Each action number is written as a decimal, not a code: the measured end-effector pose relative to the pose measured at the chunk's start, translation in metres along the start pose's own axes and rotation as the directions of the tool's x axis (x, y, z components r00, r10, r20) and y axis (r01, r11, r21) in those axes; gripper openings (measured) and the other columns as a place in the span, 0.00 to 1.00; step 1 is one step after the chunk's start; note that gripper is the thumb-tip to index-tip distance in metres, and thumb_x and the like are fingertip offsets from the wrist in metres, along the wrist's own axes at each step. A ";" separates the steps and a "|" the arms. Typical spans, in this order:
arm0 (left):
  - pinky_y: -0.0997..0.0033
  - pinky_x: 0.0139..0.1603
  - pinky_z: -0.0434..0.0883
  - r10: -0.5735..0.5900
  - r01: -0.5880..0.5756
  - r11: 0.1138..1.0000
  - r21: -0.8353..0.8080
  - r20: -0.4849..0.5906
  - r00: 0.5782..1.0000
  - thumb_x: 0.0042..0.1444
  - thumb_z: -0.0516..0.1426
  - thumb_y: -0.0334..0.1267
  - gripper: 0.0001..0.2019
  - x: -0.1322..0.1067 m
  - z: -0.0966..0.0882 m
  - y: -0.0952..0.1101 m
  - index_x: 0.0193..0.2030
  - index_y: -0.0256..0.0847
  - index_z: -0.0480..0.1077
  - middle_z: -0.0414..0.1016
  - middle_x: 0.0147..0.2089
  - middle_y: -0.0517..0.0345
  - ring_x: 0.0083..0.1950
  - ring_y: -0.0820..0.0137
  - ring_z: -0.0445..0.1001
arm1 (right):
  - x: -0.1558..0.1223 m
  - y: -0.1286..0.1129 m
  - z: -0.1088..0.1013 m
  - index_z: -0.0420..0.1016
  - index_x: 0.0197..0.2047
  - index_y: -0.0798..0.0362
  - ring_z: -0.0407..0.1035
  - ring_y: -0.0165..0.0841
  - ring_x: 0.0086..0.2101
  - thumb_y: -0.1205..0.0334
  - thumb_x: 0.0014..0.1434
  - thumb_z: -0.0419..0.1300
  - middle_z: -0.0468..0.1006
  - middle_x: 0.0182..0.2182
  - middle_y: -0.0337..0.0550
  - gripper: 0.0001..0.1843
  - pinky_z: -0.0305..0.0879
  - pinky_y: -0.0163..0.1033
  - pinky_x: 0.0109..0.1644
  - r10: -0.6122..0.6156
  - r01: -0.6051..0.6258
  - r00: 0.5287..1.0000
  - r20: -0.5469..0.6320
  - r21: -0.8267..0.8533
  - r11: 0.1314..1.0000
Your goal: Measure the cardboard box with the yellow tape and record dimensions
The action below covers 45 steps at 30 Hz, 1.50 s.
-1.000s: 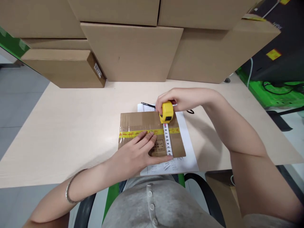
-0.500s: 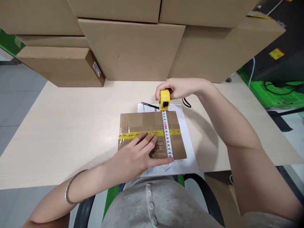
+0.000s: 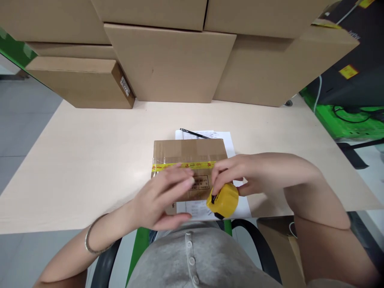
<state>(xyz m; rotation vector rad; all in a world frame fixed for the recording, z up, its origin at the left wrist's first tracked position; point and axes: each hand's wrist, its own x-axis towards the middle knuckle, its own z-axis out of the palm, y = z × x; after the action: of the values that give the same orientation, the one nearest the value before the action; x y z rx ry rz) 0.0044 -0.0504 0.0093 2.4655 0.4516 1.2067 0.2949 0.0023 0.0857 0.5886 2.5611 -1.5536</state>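
A flat cardboard parcel (image 3: 186,152) with a yellow tape band lies on a sheet of paper (image 3: 231,146) on the pale table (image 3: 90,160). My right hand (image 3: 252,174) is closed on a yellow tape measure (image 3: 223,200), held just above the parcel's near right corner with the blade drawn in. My left hand (image 3: 163,196) hovers over the parcel's near edge, fingers spread, holding nothing; it is blurred by motion. A bracelet sits on the left wrist.
Stacked cardboard boxes (image 3: 168,60) fill the back of the table. A black pen (image 3: 193,133) lies on the paper behind the parcel. A green frame with black cables (image 3: 348,116) stands at the right. A chair's arms show below.
The tape blade, stretched across the parcel before, has gone back into its case. My right hand brought the tape measure from the far edge to the near side. My left hand lifted off the parcel.
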 end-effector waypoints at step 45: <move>0.52 0.50 0.77 -0.819 0.358 0.450 -0.818 -0.219 0.530 0.65 0.44 0.63 0.27 0.002 0.007 -0.052 0.45 0.45 0.74 0.80 0.42 0.53 0.52 0.55 0.78 | 0.065 -0.037 0.001 0.73 0.57 0.48 0.73 0.37 0.51 0.56 0.63 0.65 0.77 0.55 0.43 0.19 0.69 0.39 0.54 -0.144 0.179 0.736 -0.661 -0.014 0.984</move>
<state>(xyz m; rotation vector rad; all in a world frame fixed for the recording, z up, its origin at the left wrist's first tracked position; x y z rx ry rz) 0.0044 -0.0047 -0.0161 1.0135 0.8163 1.4127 0.2218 0.0045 0.0987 1.1322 3.1552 -1.6982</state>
